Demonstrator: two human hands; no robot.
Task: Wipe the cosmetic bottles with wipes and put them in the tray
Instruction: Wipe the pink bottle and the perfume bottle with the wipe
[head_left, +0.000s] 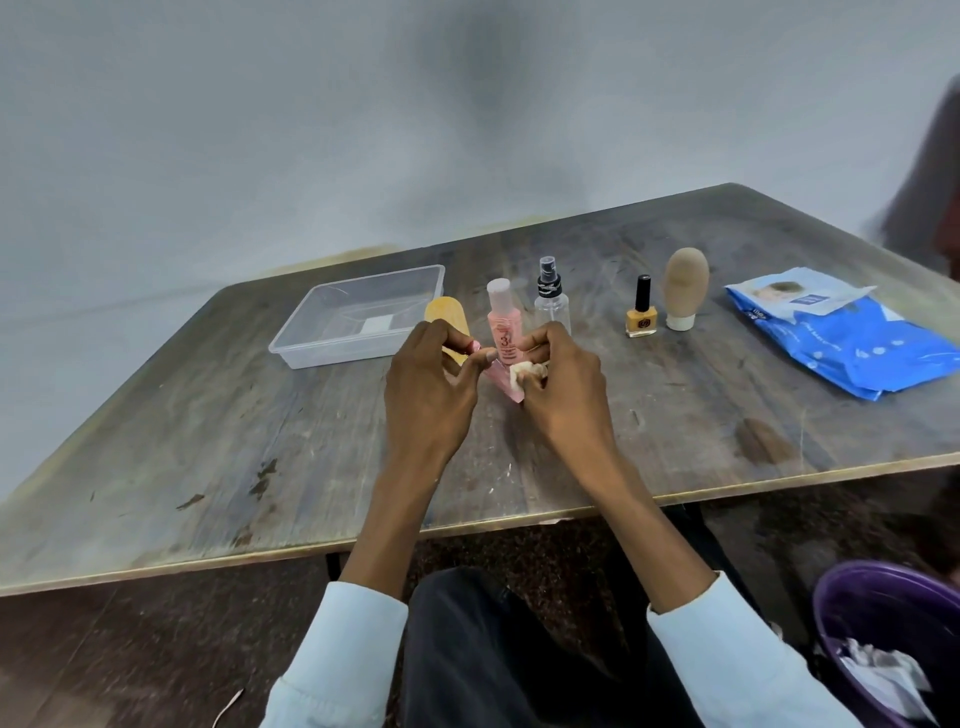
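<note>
grey wall behind, scuffed wooden bench (260, 441) in front, and both hands meet over its middle. left hand (431, 384) has fingers curled, pinching the upper end of a small pink tube (501, 382); right hand (558, 387) is curled round a crumpled white wipe (524, 373), pressing it on the tube's lower part. the tube's long axis slants from 10 o'clock down to 4 o'clock between the hands, flat end nearest the person. looks like the wiping step is in hand. the clear tray (311, 347) sits at 10 o'clock of the hands, near, and nothing shows in it but a pale label; the left hand is the nearer one for the drop. a yellow tube (445, 314) stands between left hand and tray, so the path should lift over it. pink bottle (501, 317), spray bottle (551, 296), nail polish (641, 312) and beige tube (684, 291) stand at 12 to 2 o'clock; the blue wipes pack (852, 348) lies well apart at 3 o'clock.
</note>
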